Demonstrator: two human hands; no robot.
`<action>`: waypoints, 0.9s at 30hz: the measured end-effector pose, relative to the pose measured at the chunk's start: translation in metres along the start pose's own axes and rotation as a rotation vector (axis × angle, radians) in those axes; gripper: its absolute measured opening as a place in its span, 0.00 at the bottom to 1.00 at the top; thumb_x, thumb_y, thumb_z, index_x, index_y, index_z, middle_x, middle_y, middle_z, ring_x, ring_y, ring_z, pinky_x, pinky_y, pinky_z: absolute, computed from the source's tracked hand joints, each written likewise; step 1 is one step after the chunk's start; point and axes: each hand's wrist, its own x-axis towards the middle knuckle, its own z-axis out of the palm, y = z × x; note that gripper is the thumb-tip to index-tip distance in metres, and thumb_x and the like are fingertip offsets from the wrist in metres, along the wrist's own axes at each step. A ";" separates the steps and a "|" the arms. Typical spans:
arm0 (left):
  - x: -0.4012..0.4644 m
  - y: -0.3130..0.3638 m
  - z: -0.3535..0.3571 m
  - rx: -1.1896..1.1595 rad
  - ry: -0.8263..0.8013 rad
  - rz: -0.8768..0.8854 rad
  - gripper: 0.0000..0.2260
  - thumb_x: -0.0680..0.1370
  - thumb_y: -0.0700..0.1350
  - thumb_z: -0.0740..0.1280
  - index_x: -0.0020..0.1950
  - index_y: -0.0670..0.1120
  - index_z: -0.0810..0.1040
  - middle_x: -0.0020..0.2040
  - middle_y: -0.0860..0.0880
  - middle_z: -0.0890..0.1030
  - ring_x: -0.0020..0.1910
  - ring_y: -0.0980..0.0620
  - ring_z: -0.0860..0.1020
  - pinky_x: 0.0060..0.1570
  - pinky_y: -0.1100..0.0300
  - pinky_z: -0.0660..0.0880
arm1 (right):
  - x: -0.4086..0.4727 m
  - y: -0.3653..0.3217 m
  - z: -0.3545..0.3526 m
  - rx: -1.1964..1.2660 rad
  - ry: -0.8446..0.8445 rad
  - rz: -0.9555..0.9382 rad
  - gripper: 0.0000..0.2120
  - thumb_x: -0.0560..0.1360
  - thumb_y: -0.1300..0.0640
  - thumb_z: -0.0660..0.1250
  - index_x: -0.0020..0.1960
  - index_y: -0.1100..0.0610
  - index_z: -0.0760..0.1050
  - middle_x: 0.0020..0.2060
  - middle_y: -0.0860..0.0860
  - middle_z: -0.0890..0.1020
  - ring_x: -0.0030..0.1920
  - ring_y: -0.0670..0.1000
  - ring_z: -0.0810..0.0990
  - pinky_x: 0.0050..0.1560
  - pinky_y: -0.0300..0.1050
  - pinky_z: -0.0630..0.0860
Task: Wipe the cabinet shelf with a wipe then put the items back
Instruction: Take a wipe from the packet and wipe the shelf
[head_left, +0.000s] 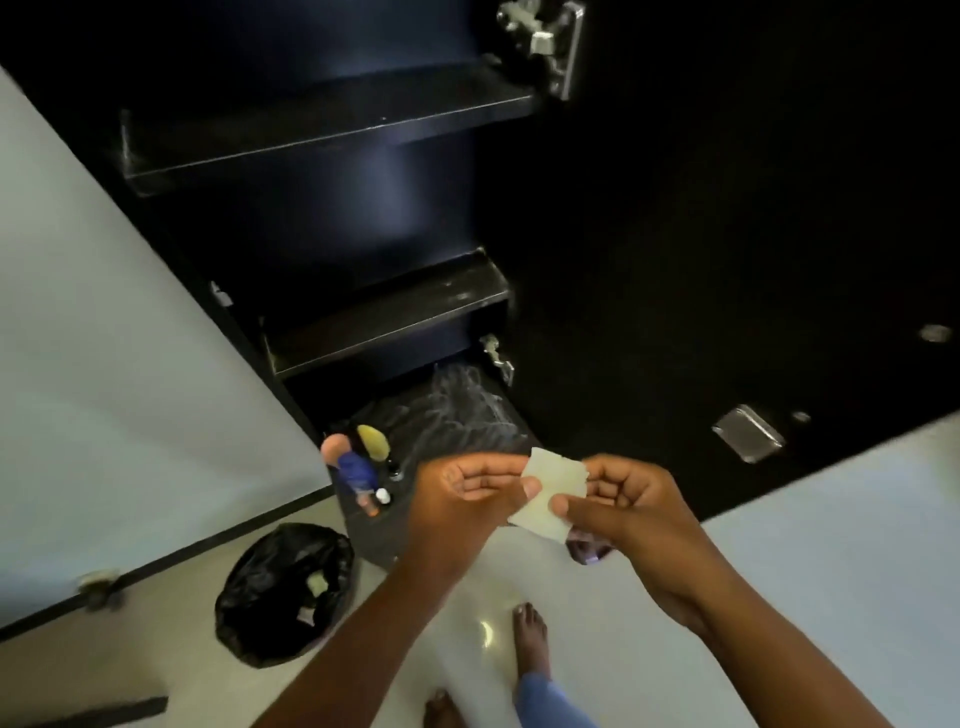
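Note:
A small pale wipe (550, 491) is stretched between both hands in front of the open black cabinet. My left hand (467, 493) pinches its left edge with thumb and fingers. My right hand (618, 499) pinches its lower right corner. The upper shelf (332, 130) and the middle shelf (389, 317) of the cabinet are bare and dusty. On the bottom shelf (457, 415) stand several items: a blue bottle with a pink cap (353, 470), a yellow-topped object (374, 441) and small bottles (384, 496).
A bin lined with a black bag (285, 592) stands on the white floor at lower left. The open white cabinet door (104, 364) fills the left side. The black door panel (727, 260) with hinges lies to the right. My bare feet (532, 639) are below.

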 end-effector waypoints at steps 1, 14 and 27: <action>0.009 -0.009 -0.006 0.003 0.039 -0.004 0.09 0.75 0.35 0.76 0.51 0.46 0.87 0.44 0.48 0.89 0.43 0.47 0.88 0.41 0.57 0.84 | 0.014 0.006 0.008 0.028 0.002 0.029 0.10 0.72 0.63 0.75 0.54 0.62 0.82 0.46 0.55 0.87 0.41 0.51 0.87 0.36 0.37 0.79; 0.124 -0.163 -0.017 0.961 0.057 -0.110 0.35 0.80 0.60 0.64 0.83 0.56 0.52 0.82 0.55 0.60 0.81 0.53 0.59 0.80 0.57 0.57 | 0.256 0.137 0.073 -0.531 0.382 -0.353 0.08 0.75 0.62 0.74 0.48 0.49 0.84 0.45 0.43 0.83 0.44 0.43 0.82 0.47 0.42 0.83; 0.179 -0.221 -0.015 1.103 0.154 -0.136 0.38 0.80 0.52 0.67 0.83 0.40 0.53 0.84 0.37 0.54 0.83 0.39 0.53 0.80 0.48 0.53 | 0.314 0.217 0.061 -1.176 0.035 -0.604 0.17 0.74 0.62 0.69 0.62 0.60 0.82 0.62 0.55 0.81 0.64 0.57 0.79 0.68 0.46 0.71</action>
